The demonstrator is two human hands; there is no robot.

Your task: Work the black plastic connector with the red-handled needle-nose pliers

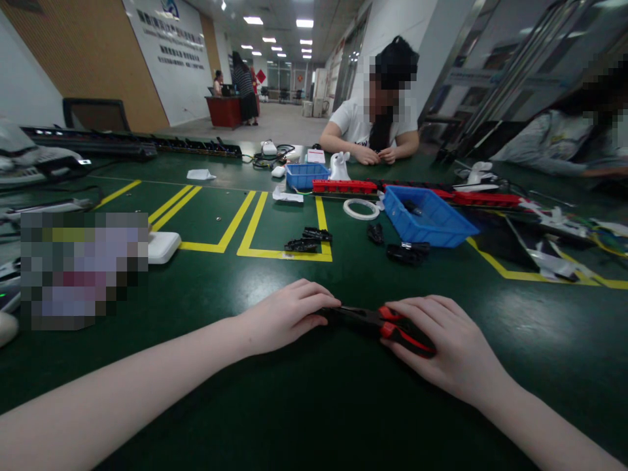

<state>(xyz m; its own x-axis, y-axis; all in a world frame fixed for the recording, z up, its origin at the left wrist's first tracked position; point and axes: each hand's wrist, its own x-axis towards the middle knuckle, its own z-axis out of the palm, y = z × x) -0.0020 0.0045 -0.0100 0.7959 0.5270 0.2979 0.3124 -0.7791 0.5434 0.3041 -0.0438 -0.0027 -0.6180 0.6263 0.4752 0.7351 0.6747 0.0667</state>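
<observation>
Pliers [379, 316] with a dark, tapering metal nose and rounded red-and-black grips sit between the two hands, above the near part of the table [196, 294]; the right hand [444, 340] grasps them by the handles, fingers over the upper one and thumb beneath; the left hand [294, 307] has its fingers and thumb brought together at the nose, but what lies between them is too dark to make out, so I cannot tell whether it pinches a part or the tips themselves.

The likeliest trouble, I judge, is a nipped fingertip, since the left fingers are right beside the nose and a squeeze of the handles would close it; a small dark piece could also slip from a smooth grip and be hard to spot on the dark green surface.

The tabletop has a dull sheen; flat yellow tape [260, 254] marks it in straight strips; beyond are glossy, irregular black pieces [301, 244], a smooth white ring [358, 216] and a slope-sided blue plastic bin [436, 232].
</observation>
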